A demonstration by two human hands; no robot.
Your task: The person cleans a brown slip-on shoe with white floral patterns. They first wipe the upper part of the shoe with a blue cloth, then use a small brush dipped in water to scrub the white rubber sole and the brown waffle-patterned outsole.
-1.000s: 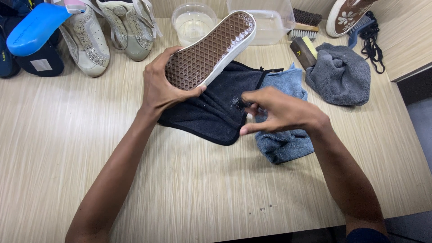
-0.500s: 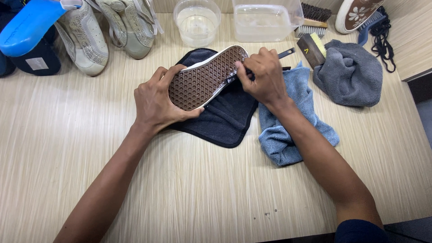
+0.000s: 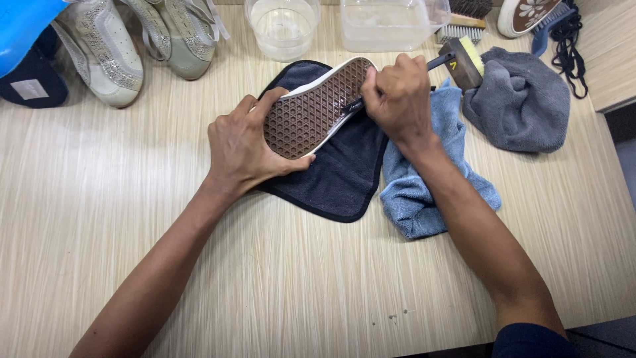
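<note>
One shoe [image 3: 317, 109] lay sole-up over a dark navy cloth [image 3: 344, 172] on the pale wooden table [image 3: 132, 219], its brown waffle-patterned tread facing the camera and a white rim showing along the edge. Its heel end was gripped by the left hand [image 3: 242, 149], fingers wrapped round the far side and thumb laid along the near edge. At the toe end the right hand [image 3: 397, 96] was closed into a fist around a thin dark-handled tool [image 3: 440, 61], whose working end met the side of the sole; what kind of tip it had could not be made out. Just beside the navy cloth sat a crumpled blue towel [image 3: 424, 192], with a grey towel [image 3: 523, 106] further right. Along the far edge stood a round clear bowl [image 3: 283, 26], a clear rectangular tub [image 3: 387, 23], brushes [image 3: 467, 20] and a pair of pale sneakers [image 3: 126, 43].
</note>
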